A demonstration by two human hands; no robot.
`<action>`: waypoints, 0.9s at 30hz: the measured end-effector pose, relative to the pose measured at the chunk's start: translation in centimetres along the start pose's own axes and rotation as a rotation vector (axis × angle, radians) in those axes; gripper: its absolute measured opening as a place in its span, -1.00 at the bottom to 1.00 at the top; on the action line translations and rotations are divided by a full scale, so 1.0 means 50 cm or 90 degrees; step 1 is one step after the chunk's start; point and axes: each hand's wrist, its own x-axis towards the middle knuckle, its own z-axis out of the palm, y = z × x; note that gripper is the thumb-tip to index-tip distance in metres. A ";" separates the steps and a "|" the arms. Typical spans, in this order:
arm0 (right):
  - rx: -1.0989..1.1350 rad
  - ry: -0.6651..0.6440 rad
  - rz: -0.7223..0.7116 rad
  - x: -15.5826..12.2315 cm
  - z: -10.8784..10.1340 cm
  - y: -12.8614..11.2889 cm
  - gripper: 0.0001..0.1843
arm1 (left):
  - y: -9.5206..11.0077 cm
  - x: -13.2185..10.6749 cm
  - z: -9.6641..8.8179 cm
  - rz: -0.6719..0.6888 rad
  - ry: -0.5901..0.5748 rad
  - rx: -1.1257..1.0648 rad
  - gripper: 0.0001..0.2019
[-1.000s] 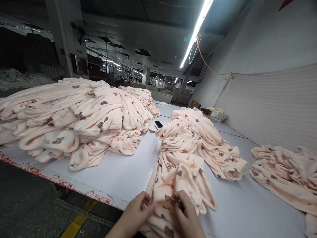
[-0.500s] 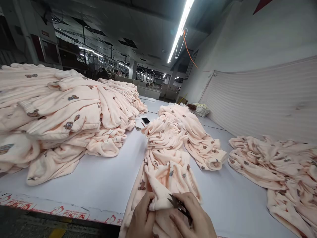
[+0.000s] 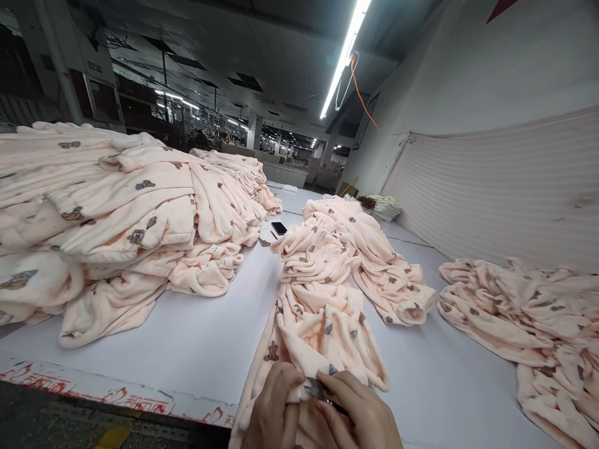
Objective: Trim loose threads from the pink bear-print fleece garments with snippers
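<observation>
A pale pink fleece garment (image 3: 309,337) printed with small bears lies gathered in front of me at the table's near edge. My left hand (image 3: 275,405) pinches a fold of it between thumb and fingers. Wrapped in my right hand (image 3: 358,408) is a pair of dark thread snips (image 3: 321,391), their blades pointing left at the pinched fold and close to my left fingertips. The handles are mostly covered by my fingers. Whether the blade tips touch the cloth I cannot tell.
A tall heap of similar pink garments (image 3: 135,206) covers the table's left side. Another pink garment (image 3: 393,274) lies just beyond mine, and a further pile (image 3: 524,312) is at the right. A phone (image 3: 279,228) rests mid-table. A striped cloth (image 3: 505,193) hangs along the right wall.
The snips have moved left and lower toward the pinched fold, and their blades now look closer together. My hands have come nearer each other. The view has shifted slightly.
</observation>
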 end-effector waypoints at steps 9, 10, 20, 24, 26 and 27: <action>0.037 -0.031 0.090 0.011 -0.002 -0.003 -0.77 | -0.045 -0.013 0.002 0.113 -0.008 0.101 -0.77; 0.049 -0.033 0.094 0.011 -0.001 -0.003 -0.77 | -0.051 -0.014 0.002 0.123 -0.011 0.110 -0.75; 0.092 0.063 0.116 -0.002 0.022 0.016 -0.77 | -0.037 -0.004 0.005 0.147 0.018 0.098 -0.72; 0.149 0.126 0.165 -0.015 0.036 0.021 -0.74 | -0.037 -0.002 0.011 0.139 0.039 0.070 -0.72; 0.203 0.152 0.164 -0.008 0.040 0.013 -0.56 | -0.036 -0.003 0.017 0.137 0.031 0.073 -0.75; 0.226 0.148 0.154 0.000 0.040 0.007 -0.56 | -0.035 -0.004 0.020 0.130 0.033 0.076 -0.77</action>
